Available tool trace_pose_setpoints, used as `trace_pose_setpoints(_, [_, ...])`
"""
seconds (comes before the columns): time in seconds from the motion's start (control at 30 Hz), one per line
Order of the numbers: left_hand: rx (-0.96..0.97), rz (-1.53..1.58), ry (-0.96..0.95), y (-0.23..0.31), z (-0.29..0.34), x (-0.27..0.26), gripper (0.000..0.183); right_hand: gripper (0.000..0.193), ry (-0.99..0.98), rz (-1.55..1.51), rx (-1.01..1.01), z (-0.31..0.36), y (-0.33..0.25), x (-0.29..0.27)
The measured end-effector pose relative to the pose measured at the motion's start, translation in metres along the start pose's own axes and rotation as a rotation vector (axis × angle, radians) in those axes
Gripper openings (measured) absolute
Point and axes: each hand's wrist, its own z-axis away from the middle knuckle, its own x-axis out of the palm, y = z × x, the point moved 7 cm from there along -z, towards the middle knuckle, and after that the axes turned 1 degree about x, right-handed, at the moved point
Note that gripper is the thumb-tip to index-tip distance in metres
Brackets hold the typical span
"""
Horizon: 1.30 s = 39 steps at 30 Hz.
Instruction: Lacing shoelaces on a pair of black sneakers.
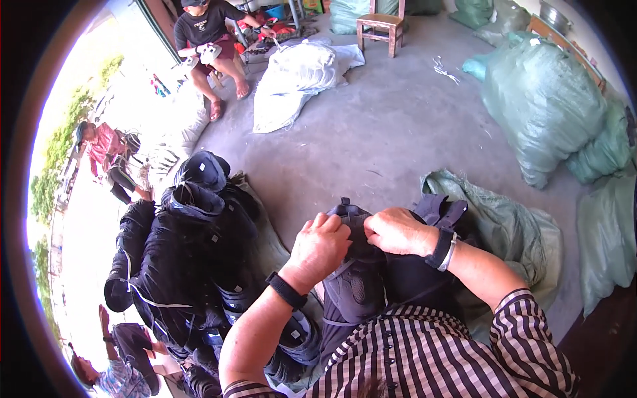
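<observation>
The dark fabric piece [362,247] sits over the lap, seemingly for steady support, with a pile of dark pieces [189,249] at its 9 o'clock and a green sack [494,207] near 3, perhaps for easy reach. The left hand [318,245], curled nearly closed, pinches its edge at 10 o'clock; the right hand [400,231], half-curled, grips it at 2, fingertips partly hidden.

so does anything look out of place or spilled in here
Yes: some thin white strips lie scattered on the floor between the wooden chair and the large green sack, apart from any pile, perhaps dropped scraps.
</observation>
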Motion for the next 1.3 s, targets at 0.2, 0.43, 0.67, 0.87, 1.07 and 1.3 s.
trace_pose_setpoints(0.2, [-0.062,-0.098,-0.204,-0.001,0.003,0.028,0.009,0.011,0.105,0.136,-0.243,0.002,-0.029,0.006])
trace_pose_setpoints(0.43, [-0.163,0.086,-0.214,-0.002,0.009,0.033,0.014,0.010,0.036,-0.147,0.027,0.017,-0.020,0.004])
trace_pose_setpoints(0.67, [-0.133,0.136,-0.095,0.000,0.011,0.026,0.015,0.004,0.274,0.060,-0.003,0.015,-0.025,0.011])
trace_pose_setpoints(0.87, [-0.099,-0.017,-0.087,0.011,0.011,0.025,0.015,0.007,0.239,-0.043,0.026,0.014,-0.018,0.016])
trace_pose_setpoints(1.07, [-0.021,-0.218,-0.017,0.032,0.009,0.016,0.020,0.008,0.329,-0.106,0.026,0.023,-0.012,0.020])
trace_pose_setpoints(1.3, [-0.005,-0.113,0.017,0.013,0.005,0.024,0.018,0.009,0.309,-0.220,-0.001,0.016,-0.013,0.017])
